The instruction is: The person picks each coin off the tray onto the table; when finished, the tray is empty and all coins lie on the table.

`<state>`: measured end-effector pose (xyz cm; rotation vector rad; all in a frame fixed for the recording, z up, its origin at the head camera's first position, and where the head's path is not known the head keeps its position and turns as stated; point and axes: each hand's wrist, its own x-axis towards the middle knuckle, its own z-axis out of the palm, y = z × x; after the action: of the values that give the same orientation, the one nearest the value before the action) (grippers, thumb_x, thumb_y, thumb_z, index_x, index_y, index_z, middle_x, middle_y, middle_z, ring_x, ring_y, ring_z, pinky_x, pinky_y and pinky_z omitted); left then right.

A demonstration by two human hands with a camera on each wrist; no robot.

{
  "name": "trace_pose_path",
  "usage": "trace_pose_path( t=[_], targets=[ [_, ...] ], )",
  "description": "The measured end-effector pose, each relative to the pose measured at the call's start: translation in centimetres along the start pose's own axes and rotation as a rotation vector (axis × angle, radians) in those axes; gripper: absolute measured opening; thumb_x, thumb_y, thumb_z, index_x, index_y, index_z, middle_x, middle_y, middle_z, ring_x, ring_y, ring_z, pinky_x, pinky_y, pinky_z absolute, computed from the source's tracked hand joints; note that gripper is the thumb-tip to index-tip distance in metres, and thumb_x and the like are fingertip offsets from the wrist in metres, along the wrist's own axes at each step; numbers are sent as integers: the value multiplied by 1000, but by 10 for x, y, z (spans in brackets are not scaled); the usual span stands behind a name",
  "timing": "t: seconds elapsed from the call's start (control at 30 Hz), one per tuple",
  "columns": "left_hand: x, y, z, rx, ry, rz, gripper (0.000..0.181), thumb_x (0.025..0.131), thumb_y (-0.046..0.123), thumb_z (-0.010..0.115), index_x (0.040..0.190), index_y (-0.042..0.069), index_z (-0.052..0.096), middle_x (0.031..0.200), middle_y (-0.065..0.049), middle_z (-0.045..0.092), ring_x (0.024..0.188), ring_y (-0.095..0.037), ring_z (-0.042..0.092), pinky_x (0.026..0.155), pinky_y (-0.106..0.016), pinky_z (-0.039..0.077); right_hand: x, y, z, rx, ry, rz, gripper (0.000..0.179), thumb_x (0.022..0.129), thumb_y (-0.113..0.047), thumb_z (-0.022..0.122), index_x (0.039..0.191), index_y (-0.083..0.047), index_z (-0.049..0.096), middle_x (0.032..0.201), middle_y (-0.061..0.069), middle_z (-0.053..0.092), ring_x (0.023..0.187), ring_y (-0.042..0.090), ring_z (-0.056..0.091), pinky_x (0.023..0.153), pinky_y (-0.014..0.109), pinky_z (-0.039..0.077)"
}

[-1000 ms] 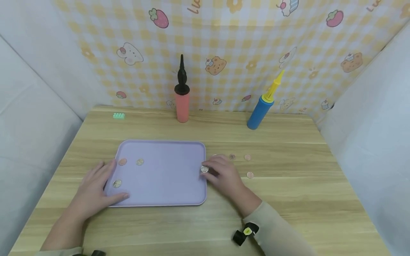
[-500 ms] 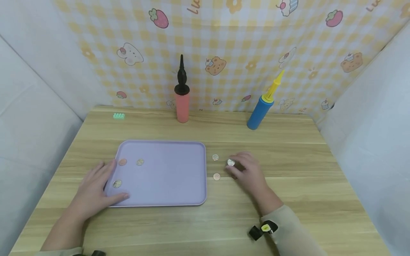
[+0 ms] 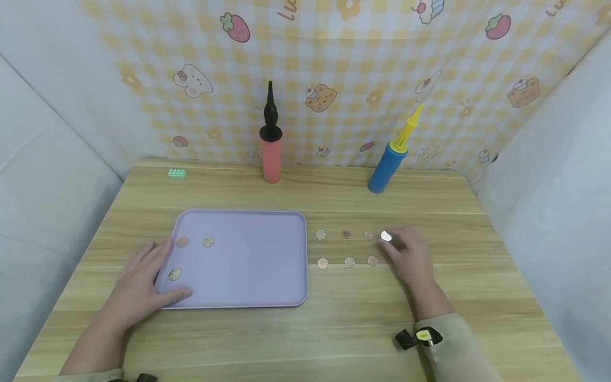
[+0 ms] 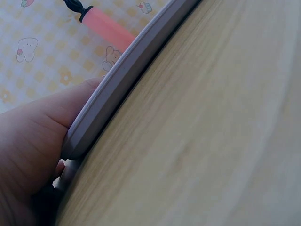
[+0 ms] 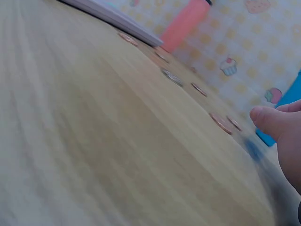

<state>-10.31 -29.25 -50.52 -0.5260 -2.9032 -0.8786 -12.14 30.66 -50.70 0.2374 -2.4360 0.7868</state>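
Observation:
A silver coin (image 3: 386,236) is pinched between the thumb and fingers of my right hand (image 3: 414,260), just above the table at the right end of two rows of coins. Closest to it lies a copper coin (image 3: 368,235). On the left, my left hand (image 3: 136,289) rests at the corner of a lilac tray (image 3: 258,260), fingers spread along its left side and thumb over the front rim. Inside the tray lie a copper coin (image 3: 182,242), a pale coin (image 3: 208,242) and a silver coin (image 3: 174,274). The right wrist view hides the pinched coin.
Several copper and silver coins (image 3: 349,262) lie flat on the wooden table (image 3: 286,345) right of the tray. At the back stand a pink hand pump (image 3: 272,159) and a leaning blue pump (image 3: 387,167). A mint toy brick (image 3: 177,173) sits back left.
My right hand has moved right, from the tray's right rim past the coin rows, carrying the silver coin. Coins it covered now show. The left hand and tray stay put.

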Motion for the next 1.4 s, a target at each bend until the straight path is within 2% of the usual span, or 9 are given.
trace_pose_path(
  t=[0.27, 0.43, 0.6, 0.77, 1.13, 1.4],
  targets=[
    [0, -1, 1, 1, 4, 4, 126, 74, 44, 96, 168, 1, 24, 166, -32, 34, 156, -57, 15, 127, -66, -2, 2, 11, -9, -67, -14, 114, 26, 85, -7, 92, 107, 0, 80, 104, 19, 77, 104, 42, 66, 95, 55, 49],
    [1, -2, 2, 7, 4, 10, 125, 75, 45, 96, 168, 1, 25, 166, -31, 35, 156, -56, 16, 127, -66, -1, 1, 14, -12, -57, -36, 212, 26, 84, -8, 92, 105, 1, 80, 105, 23, 72, 110, 45, 59, 101, 58, 43],
    [2, -1, 2, 3, 1, 16, 125, 75, 44, 96, 168, 0, 25, 165, -32, 36, 156, -57, 16, 128, -65, -2, 1, 13, -14, -58, -68, 265, 24, 87, -9, 90, 106, 2, 80, 110, 24, 71, 114, 46, 57, 105, 59, 37],
    [2, 0, 2, 2, 2, 12, 125, 75, 44, 96, 168, 1, 25, 165, -32, 35, 156, -57, 15, 127, -65, -2, 2, 11, -16, -64, -89, 274, 26, 88, -11, 89, 108, 3, 80, 115, 26, 70, 117, 47, 55, 105, 60, 36],
    [2, 0, 2, 1, 7, 18, 125, 75, 44, 96, 168, 1, 25, 166, -32, 35, 156, -57, 15, 128, -65, -2, 1, 13, -15, -86, -84, 216, 26, 87, -9, 90, 107, 4, 81, 115, 28, 70, 115, 49, 56, 105, 61, 35],
    [0, -1, 0, 9, 4, 19, 125, 75, 44, 96, 168, 1, 25, 166, -31, 34, 156, -57, 15, 128, -63, -2, 0, 10, -11, -83, -119, 214, 27, 93, -11, 84, 114, 4, 80, 119, 32, 67, 118, 50, 55, 109, 64, 32]
  ],
)
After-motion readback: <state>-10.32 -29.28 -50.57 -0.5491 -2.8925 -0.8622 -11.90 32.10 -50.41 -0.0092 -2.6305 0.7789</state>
